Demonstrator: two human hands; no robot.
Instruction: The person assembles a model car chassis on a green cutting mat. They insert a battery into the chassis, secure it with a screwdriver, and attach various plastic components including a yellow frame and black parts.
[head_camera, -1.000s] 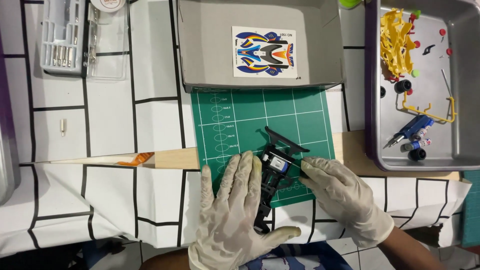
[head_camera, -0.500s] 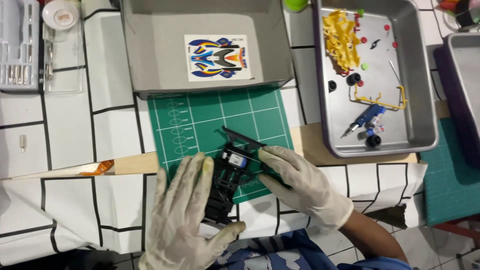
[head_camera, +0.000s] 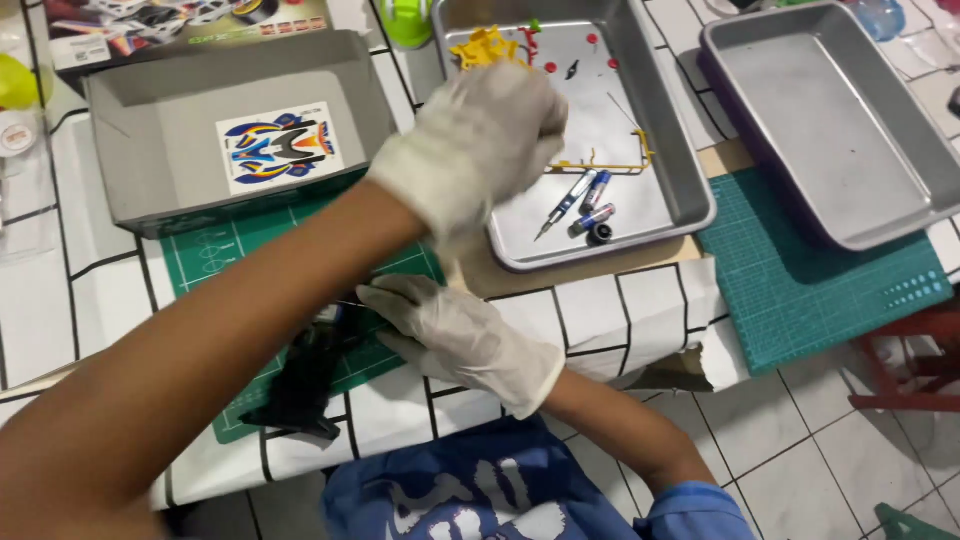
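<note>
While both gloved hands are in view, findings run from largest item to smallest.

Table: white tabletop with black grid lines (head_camera: 60, 300), carrying all items listed.
Far tray: large rectangular grey metal tray with a purple underside (head_camera: 840, 120), at the right, resting partly on a teal cutting mat (head_camera: 810, 290).
Box: open grey cardboard box (head_camera: 160, 110), upper left, with a multicoloured sticker sheet (head_camera: 278, 150) lying flat inside.
Near tray: smaller rectangular metal tray (head_camera: 690, 190), centre, just beside the far tray, holding a yellow plastic parts frame (head_camera: 610, 163), small red parts and a blue-handled screwdriver (head_camera: 568, 203).
Work mat: green gridded cutting mat (head_camera: 210, 255), in front of the box, largely covered by the left forearm.
Left hand: white-gloved left hand (head_camera: 478, 140), raised over the near tray's left edge, the arm crossing the mat. Fingers curled into a loose fist; motion blur prevents confirming whether anything is pinched.
Right hand: white-gloved right hand (head_camera: 455, 335), fingers extended and close together, palm down at the mat's right edge, fingertips touching the chassis.
Chassis: black plastic toy car chassis (head_camera: 300, 385), lying on the green mat's near edge, partly hidden under the left forearm.
</note>
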